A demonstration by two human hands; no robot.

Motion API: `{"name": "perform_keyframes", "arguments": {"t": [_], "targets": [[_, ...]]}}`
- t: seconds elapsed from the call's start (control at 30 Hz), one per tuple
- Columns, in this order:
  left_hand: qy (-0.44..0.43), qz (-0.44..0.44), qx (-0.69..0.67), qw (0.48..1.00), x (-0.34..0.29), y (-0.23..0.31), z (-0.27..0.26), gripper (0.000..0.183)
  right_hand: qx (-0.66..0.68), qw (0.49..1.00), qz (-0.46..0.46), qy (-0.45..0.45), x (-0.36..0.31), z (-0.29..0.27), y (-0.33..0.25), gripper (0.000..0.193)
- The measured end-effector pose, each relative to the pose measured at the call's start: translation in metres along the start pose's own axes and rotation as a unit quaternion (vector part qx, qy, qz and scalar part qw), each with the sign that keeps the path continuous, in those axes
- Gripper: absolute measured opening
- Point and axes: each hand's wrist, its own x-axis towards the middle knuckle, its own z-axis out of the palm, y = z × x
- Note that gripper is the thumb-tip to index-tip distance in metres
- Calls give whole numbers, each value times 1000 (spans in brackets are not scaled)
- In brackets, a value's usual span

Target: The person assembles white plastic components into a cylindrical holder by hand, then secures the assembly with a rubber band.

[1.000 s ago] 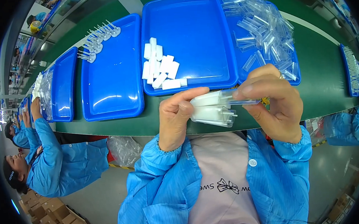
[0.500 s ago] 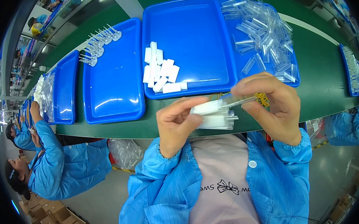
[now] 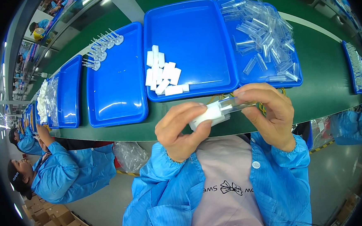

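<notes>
My left hand (image 3: 183,131) is closed round white blocks (image 3: 208,114), thumb on the near side and fingers over the top. In my right hand (image 3: 272,113) a clear plastic piece (image 3: 235,104) is pinched between thumb and fingers. Its left end meets the right end of the white blocks; whether it is slid over them I cannot tell. Both hands are above the near edge of the green table, in front of the middle blue tray (image 3: 193,37). White blocks (image 3: 162,79) like these lie in that tray's near left corner.
The right blue tray (image 3: 245,78) holds a heap of clear plastic pieces (image 3: 267,37). White pronged parts (image 3: 104,44) stand at the far end of the left tray (image 3: 115,88). Yellow bands (image 3: 262,108) lie behind my right hand. A co-worker (image 3: 64,170) sits at the left.
My left hand has turned and tilted the white blocks, so their right end points more upward. My right hand has moved slightly left and down, still pinching the clear plastic piece.
</notes>
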Motion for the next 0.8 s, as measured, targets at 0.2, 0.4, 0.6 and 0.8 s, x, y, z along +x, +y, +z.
{"name": "perform_keyframes", "arguments": {"t": [0.2,0.4,0.6,0.8], "targets": [[29,37,73,996,-5,4,0,30,17,1000,3,5,-5,1,1,34],[37,24,46,998,-4,7,3,30,95,994,29,41,-7,9,0,35],[29,41,44,998,-5,4,1,31,185,980,75,22,-10,7,5,33],[-23,80,71,994,-1,10,-2,31,253,961,110,13,-10,3,8,31]]}}
